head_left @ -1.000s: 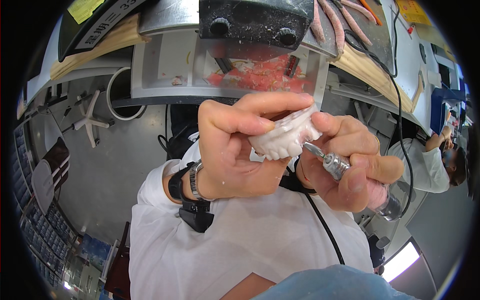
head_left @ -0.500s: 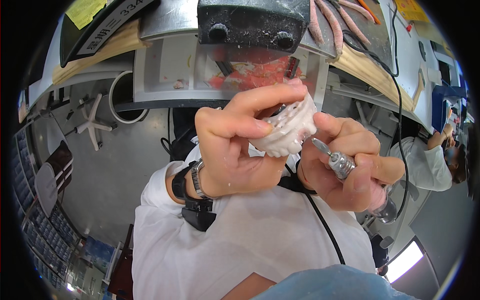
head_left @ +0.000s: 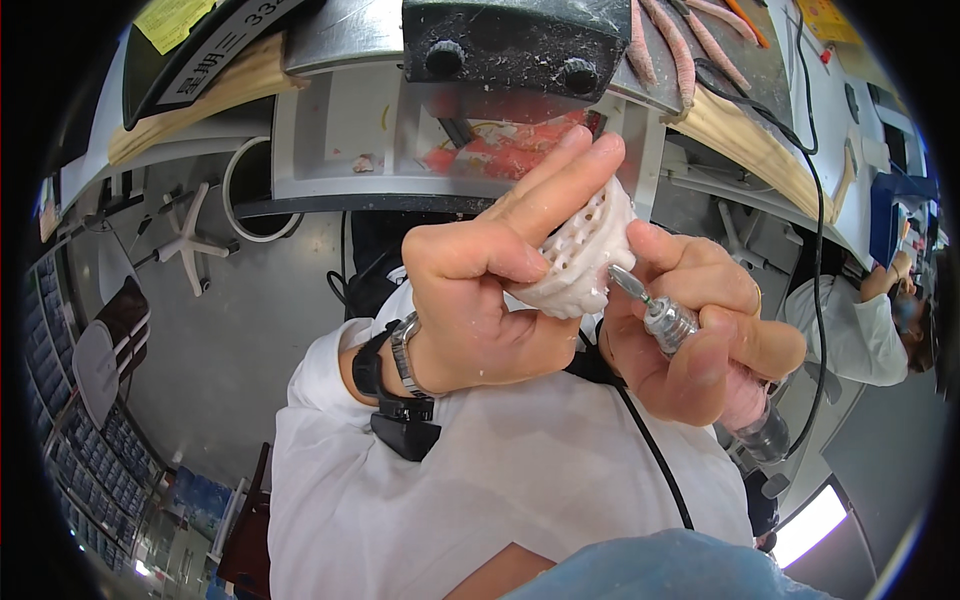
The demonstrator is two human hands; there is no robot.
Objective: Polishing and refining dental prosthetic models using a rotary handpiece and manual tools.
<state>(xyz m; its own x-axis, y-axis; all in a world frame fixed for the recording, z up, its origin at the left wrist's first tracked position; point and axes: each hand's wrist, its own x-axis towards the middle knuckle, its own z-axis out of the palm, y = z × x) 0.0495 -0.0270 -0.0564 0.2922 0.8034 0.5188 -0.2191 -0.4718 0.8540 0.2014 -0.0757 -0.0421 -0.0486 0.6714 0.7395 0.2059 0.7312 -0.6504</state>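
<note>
Between the thumb and fingers of my left hand (head_left: 480, 290) is a white dental model (head_left: 588, 250), curved, with a bumpy tooth-like edge and many small holes on the side facing up. Two of the left fingers stretch out behind it. My right hand (head_left: 700, 330) grips a rotary handpiece (head_left: 672, 322) like a pen, its silver collar toward the model. The handpiece's metal bur (head_left: 628, 282) points at the model's right edge; whether it touches cannot be made out. A right fingertip rests against or very near the model.
Beyond my hands, an open drawer (head_left: 335, 187) holds pink-red scraps. A black box with two knobs (head_left: 510, 55) stands above it. Pink-coated tools (head_left: 672, 50) lie on the metal bench top. A black cable (head_left: 815, 190) hangs at the right, where another person (head_left: 850, 320) sits.
The dental model has been turned, showing more of its holed side. My left fingers have straightened. The bur has moved left and up to the model's edge.
</note>
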